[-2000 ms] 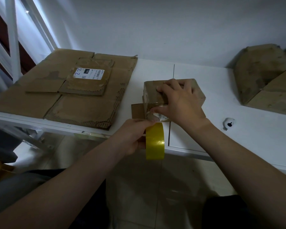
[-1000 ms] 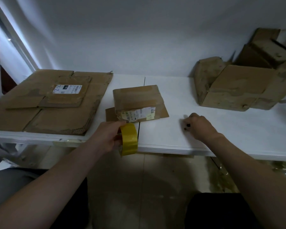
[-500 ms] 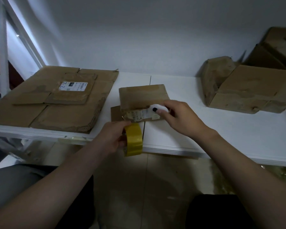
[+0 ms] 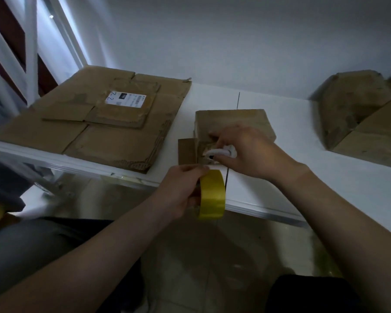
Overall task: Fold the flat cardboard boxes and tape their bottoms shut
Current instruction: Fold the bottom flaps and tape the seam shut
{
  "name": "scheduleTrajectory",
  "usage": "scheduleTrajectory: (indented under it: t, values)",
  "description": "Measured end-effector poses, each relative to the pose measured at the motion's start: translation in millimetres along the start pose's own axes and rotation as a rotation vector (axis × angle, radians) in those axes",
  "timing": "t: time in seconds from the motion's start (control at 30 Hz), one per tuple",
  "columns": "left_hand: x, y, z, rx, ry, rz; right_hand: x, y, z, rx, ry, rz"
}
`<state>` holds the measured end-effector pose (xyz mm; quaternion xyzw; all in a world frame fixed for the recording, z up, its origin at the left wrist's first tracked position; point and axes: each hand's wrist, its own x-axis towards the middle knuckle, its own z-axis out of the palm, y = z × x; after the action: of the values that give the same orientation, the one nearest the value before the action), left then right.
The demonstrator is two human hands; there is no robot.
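Note:
A small folded cardboard box (image 4: 233,123) stands on the white table (image 4: 303,177) near its front edge, with a flap (image 4: 186,151) lying out to its left. My left hand (image 4: 181,190) grips a yellow tape roll (image 4: 212,194) just below the table edge, in front of the box. My right hand (image 4: 246,152) holds a small white cutter (image 4: 219,152) against the box's near face, where the tape runs up from the roll. The hand hides much of that face.
A stack of flat cardboard boxes (image 4: 95,123), one bearing a white label (image 4: 125,99), covers the table's left part. Folded boxes (image 4: 366,118) sit at the right against the wall. White metal bars (image 4: 29,48) rise at the far left.
My right hand took the white cutter from the table at the right and brought it to the box's near face. My left hand kept hold of the tape roll.

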<state>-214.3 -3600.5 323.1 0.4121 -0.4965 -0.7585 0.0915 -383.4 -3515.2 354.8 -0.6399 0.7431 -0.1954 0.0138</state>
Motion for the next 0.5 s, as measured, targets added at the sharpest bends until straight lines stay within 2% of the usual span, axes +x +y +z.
scheduleTrajectory:
  t: [0.3, 0.5]
  values:
    - [4, -4, -2, 0.005, -0.004, 0.010, 18, -14, -4, -0.118, -0.064, -0.026]
    - [3, -3, 0, -0.002, -0.006, -0.012, 24, -33, 0, -0.373, -0.195, 0.044]
